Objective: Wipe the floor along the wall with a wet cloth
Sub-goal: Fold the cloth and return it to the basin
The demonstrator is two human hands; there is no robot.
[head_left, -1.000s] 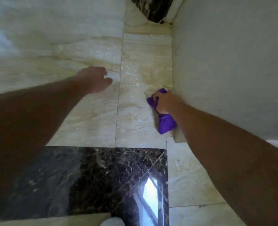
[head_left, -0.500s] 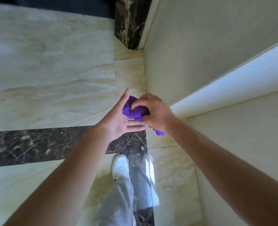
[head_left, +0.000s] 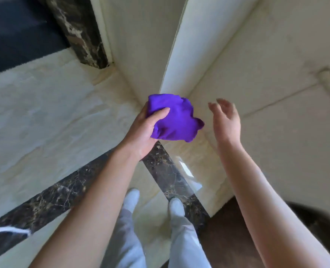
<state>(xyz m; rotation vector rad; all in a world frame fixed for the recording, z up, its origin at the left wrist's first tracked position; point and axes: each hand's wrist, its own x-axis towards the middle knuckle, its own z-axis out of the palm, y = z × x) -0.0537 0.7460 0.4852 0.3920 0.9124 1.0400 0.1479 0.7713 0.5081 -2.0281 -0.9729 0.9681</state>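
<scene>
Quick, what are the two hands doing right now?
Left hand: closed around the purple cloth, held up off the floor.
Right hand: open, fingers spread, holding nothing, just beside the cloth.

There is only one camera, worn on the person's head; it looks steeply down, close over both bare arms; it faces the floor [head_left: 44,122] where it meets the wall [head_left: 276,132]; the feet show below.
</scene>
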